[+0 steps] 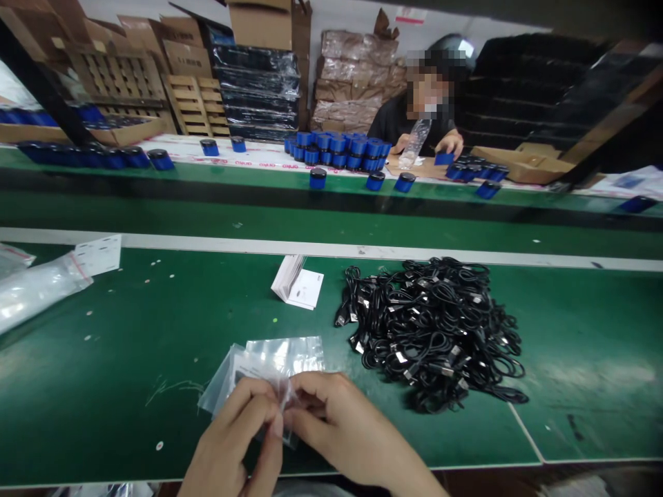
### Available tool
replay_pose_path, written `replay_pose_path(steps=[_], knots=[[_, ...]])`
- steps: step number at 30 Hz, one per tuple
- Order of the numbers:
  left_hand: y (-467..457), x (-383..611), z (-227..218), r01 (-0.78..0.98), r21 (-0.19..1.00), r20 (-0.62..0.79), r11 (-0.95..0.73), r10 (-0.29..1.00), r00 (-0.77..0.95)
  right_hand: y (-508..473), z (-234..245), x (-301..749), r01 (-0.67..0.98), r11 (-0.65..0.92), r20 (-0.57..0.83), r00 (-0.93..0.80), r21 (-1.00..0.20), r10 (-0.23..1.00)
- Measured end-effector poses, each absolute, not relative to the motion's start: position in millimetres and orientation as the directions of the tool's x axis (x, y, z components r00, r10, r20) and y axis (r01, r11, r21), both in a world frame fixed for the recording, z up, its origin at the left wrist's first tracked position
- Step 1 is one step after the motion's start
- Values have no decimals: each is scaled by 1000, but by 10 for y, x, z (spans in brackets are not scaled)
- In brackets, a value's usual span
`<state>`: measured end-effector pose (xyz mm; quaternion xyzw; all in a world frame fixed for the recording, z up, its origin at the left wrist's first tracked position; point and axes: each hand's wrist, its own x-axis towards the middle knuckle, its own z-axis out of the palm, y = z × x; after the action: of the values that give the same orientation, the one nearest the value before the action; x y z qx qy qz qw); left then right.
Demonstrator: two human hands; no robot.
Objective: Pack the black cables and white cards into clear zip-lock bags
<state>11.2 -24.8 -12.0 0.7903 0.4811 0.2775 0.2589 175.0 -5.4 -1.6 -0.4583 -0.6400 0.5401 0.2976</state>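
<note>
- Plastic bags [269, 366]: small clear flat stack, held up at bottom centre of view over green tabletop [114, 407], long edge running roughly left-right, slightly tilted
- Left hand [228, 438]: fingers curled, pinching bag edge against thumb; exact grip partly hidden
- Right hand [342, 421]: fingers bent, pinching same stack, fingertips [298, 407] almost meeting left hand's at middle
- Nearer hand: both on bags; right hand closer to cables
- Black USB cables [429, 331]: loose coiled heap just right of and beyond right hand
- Paper cards [296, 281]: small fanned stack beyond hands, left of cables
- Plastic sleeve [36, 290]: clear, at far left edge of tabletop, well apart from hands
</note>
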Motion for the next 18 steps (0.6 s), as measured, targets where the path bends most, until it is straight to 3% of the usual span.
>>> replay_pose_path(steps=[2, 4, 6, 7, 9, 14, 18], knots=[[-177, 106, -131, 635, 675, 155, -375, 914, 376, -15, 52, 1891, 274, 10, -114, -431, -962, 895], [-119, 121, -181, 655, 665, 117, -360, 915, 385, 62, 103, 2026, 515, 94, -78, -302, -852, 950], [-82, 146, -244, 673, 651, 84, -351, 914, 396, 176, 144, 2135, 842, 110, 21, -116, -527, 993], [-72, 159, -272, 681, 643, 74, -352, 913, 402, 244, 165, 2177, 938, 72, 72, -51, -340, 996], [-63, 176, -313, 700, 620, 72, -355, 914, 399, 389, 206, 2236, 993, 15, 111, -2, -117, 994], [-65, 181, -351, 735, 571, 96, -367, 918, 384, 767, 207, 2279, 1000, 17, 130, -15, -18, 991], [-56, 189, -374, 745, 560, 113, -363, 924, 366, 985, 96, 2271, 999, 33, 122, -29, -33, 992]])
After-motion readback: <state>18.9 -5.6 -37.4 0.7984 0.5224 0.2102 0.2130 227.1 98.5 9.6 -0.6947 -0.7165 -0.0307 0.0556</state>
